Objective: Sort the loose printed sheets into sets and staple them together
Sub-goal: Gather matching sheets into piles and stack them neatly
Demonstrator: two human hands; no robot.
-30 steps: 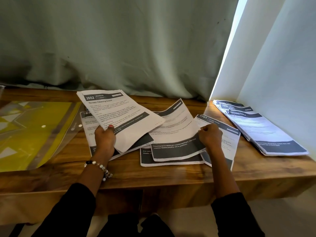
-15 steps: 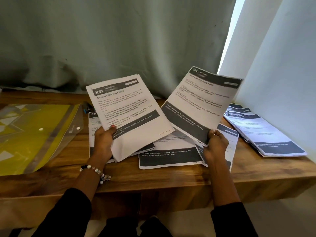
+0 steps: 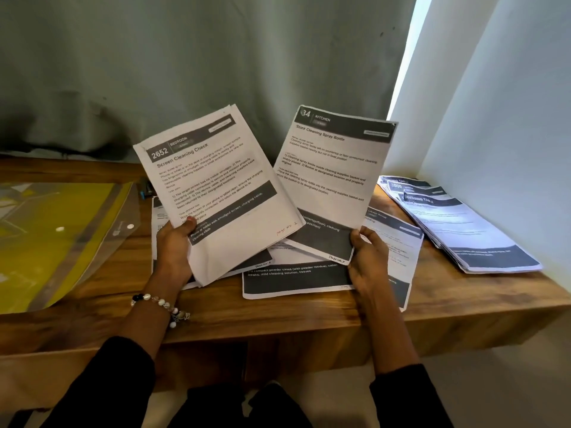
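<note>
My left hand (image 3: 174,248) grips a small bundle of printed sheets (image 3: 213,186) by the lower left edge; the top page reads "2652 Bedroom, Screen Cleaning Check". My right hand (image 3: 367,257) pinches a single sheet (image 3: 333,168) headed "Kitchen, Store Cleaning Spray Bottle" at its lower right corner. Both are lifted off the desk and tilted toward me, side by side, the left bundle overlapping the right sheet's lower corner. Several loose printed sheets (image 3: 296,279) lie scattered on the wooden desk (image 3: 463,298) beneath them. No stapler is clearly visible.
A fanned stack of printed sets (image 3: 463,230) lies at the right by the white wall. A yellow clear plastic folder (image 3: 55,236) lies on the left of the desk. A small dark object (image 3: 145,188) peeks out behind the bundle. A grey curtain hangs behind.
My right hand picked one sheet off the desk pile and raised it upright. My left hand lifted its bundle higher. The two now stand closer together.
</note>
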